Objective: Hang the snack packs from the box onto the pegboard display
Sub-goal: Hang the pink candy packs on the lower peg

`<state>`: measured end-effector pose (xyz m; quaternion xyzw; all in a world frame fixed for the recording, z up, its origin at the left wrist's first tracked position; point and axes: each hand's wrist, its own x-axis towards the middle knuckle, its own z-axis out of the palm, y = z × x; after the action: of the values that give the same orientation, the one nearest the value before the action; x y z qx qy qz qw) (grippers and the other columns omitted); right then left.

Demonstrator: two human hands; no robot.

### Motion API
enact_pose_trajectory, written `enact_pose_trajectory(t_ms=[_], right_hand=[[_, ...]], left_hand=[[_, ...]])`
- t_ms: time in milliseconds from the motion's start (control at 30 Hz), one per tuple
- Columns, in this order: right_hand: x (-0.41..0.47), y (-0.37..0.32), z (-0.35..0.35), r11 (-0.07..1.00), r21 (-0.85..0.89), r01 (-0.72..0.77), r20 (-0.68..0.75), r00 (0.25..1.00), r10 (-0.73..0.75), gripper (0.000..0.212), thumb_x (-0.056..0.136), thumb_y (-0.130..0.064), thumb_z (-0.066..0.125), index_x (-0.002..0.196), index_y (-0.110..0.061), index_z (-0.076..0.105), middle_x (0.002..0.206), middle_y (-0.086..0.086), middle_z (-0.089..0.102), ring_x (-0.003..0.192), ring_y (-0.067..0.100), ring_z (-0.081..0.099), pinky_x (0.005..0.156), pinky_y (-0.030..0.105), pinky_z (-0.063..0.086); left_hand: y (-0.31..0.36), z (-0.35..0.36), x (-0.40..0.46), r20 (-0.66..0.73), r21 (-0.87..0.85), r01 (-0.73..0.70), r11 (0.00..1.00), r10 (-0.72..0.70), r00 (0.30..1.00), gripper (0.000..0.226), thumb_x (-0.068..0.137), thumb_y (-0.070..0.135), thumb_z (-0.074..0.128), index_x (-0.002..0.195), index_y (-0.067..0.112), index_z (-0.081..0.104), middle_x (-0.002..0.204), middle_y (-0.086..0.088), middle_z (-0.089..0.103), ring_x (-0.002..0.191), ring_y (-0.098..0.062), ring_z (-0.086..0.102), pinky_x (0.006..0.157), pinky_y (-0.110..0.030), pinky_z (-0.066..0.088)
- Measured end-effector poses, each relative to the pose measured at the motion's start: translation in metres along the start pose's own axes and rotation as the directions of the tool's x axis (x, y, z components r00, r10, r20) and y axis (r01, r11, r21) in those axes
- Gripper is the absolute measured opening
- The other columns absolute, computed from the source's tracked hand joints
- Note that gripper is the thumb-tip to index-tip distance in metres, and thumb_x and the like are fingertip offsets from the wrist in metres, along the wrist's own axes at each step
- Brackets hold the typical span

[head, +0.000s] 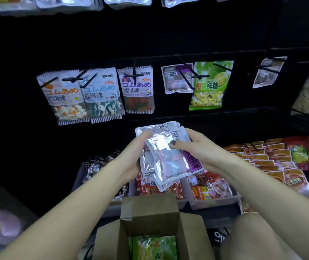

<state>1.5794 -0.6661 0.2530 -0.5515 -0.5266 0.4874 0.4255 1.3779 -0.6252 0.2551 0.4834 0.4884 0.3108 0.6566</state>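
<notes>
Both my hands hold a stack of clear snack packs (165, 153) with pink and blue cubes and purple labels, above the open cardboard box (150, 212). My left hand (131, 158) grips the stack's left edge from below. My right hand (193, 147) pinches the top pack, thumb on its face. Green packs (153, 247) lie inside the box. On the black pegboard (93, 44) above, a matching purple-label pack (177, 78) hangs on a peg beside a green durian candy pack (210, 85).
Three gummy packs (97, 94) hang at the left of the same peg row. More packs hang along the top edge and at far right. Bins of red and orange snack packets (211, 186) sit below the pegboard, behind the box. My knee (258, 239) is at lower right.
</notes>
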Motion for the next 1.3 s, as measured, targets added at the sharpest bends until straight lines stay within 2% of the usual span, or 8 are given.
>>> enact_pose_trajectory(t_ms=[167, 267, 367, 433, 667, 800, 1033, 1300], right_hand=[[-0.013, 0.004, -0.017, 0.999, -0.035, 0.006, -0.009, 1.0, -0.006, 0.028, 0.099, -0.017, 0.065, 0.122, -0.032, 0.07, 0.123, 0.005, 0.074, 0.118, 0.027, 0.068, 0.11, 0.052, 0.049], [-0.016, 0.007, -0.029, 0.999, -0.023, -0.035, -0.071, 0.997, 0.033, 0.037, 0.099, -0.016, 0.067, 0.129, -0.038, 0.067, 0.127, -0.006, 0.072, 0.122, 0.013, 0.065, 0.115, 0.045, 0.046], [-0.015, 0.012, -0.038, 0.998, -0.03, -0.057, -0.112, 0.992, 0.053, 0.04, 0.094, -0.022, 0.071, 0.129, -0.04, 0.067, 0.133, -0.005, 0.069, 0.13, 0.018, 0.06, 0.117, 0.051, 0.041], [-0.015, 0.013, -0.042, 0.997, -0.034, -0.07, -0.129, 0.99, 0.065, 0.039, 0.095, -0.021, 0.071, 0.13, -0.037, 0.067, 0.121, -0.005, 0.075, 0.127, 0.017, 0.062, 0.118, 0.051, 0.041], [-0.026, 0.005, -0.055, 0.991, -0.112, -0.079, -0.167, 0.984, 0.06, 0.022, 0.09, -0.009, 0.071, 0.111, -0.016, 0.074, 0.111, 0.015, 0.075, 0.103, 0.03, 0.073, 0.101, 0.055, 0.054], [-0.026, -0.01, -0.057, 0.983, -0.169, -0.064, -0.186, 0.982, 0.032, 0.031, 0.082, -0.01, 0.083, 0.11, -0.014, 0.07, 0.104, 0.015, 0.076, 0.095, 0.032, 0.076, 0.092, 0.051, 0.06], [-0.016, -0.035, -0.055, 0.949, -0.311, -0.056, -0.157, 0.988, 0.006, 0.04, 0.075, -0.01, 0.088, 0.108, -0.015, 0.067, 0.098, 0.008, 0.076, 0.087, 0.022, 0.074, 0.081, 0.037, 0.059], [-0.02, -0.051, -0.075, 0.972, -0.147, -0.183, -0.02, 0.983, 0.182, 0.025, 0.09, -0.017, 0.076, 0.111, -0.009, 0.065, 0.109, 0.01, 0.071, 0.097, 0.022, 0.07, 0.088, 0.038, 0.059]], left_hand=[[-0.009, 0.001, 0.014, -0.115, 0.073, -0.069, 0.995, 0.077, 0.99, 0.053, 0.076, 0.057, 0.068, 0.114, 0.019, 0.069, 0.115, -0.003, 0.075, 0.108, -0.026, 0.071, 0.103, -0.05, 0.052], [-0.008, 0.005, 0.011, -0.116, 0.257, -0.203, 0.945, 0.239, 0.964, 0.026, 0.098, 0.039, 0.059, 0.104, 0.014, 0.057, 0.086, -0.003, 0.059, 0.075, -0.012, 0.059, 0.071, -0.025, 0.047], [-0.007, 0.006, 0.012, -0.102, 0.338, -0.216, 0.916, 0.263, 0.959, 0.06, 0.107, 0.038, 0.053, 0.159, 0.037, 0.022, 0.113, 0.006, 0.057, 0.084, -0.018, 0.054, 0.071, -0.033, 0.043], [-0.004, 0.009, 0.01, -0.07, 0.349, -0.273, 0.896, 0.315, 0.946, 0.069, 0.107, 0.038, 0.052, 0.158, 0.055, 0.008, 0.138, 0.007, 0.045, 0.091, -0.022, 0.053, 0.069, -0.032, 0.044], [-0.005, 0.014, 0.013, 0.155, 0.523, -0.438, 0.731, 0.424, 0.892, 0.04, 0.109, 0.017, 0.047, 0.104, 0.051, 0.066, 0.11, 0.001, 0.067, 0.074, -0.019, 0.053, 0.071, -0.036, 0.047], [-0.008, 0.03, 0.011, 0.126, 0.465, -0.37, 0.804, 0.353, 0.927, 0.037, 0.106, 0.017, 0.05, 0.088, 0.037, 0.074, 0.1, 0.01, 0.076, 0.086, -0.017, 0.073, 0.075, -0.036, 0.055], [-0.005, 0.053, 0.002, 0.14, 0.284, -0.271, 0.92, 0.24, 0.961, 0.039, 0.106, 0.05, 0.05, 0.091, 0.026, 0.077, 0.085, 0.005, 0.08, 0.08, -0.018, 0.075, 0.078, -0.027, 0.054], [-0.01, 0.053, 0.007, 0.129, 0.201, -0.364, 0.909, 0.344, 0.93, 0.016, 0.102, 0.033, 0.065, 0.103, 0.02, 0.075, 0.1, -0.015, 0.076, 0.099, -0.047, 0.068, 0.089, -0.06, 0.056]])
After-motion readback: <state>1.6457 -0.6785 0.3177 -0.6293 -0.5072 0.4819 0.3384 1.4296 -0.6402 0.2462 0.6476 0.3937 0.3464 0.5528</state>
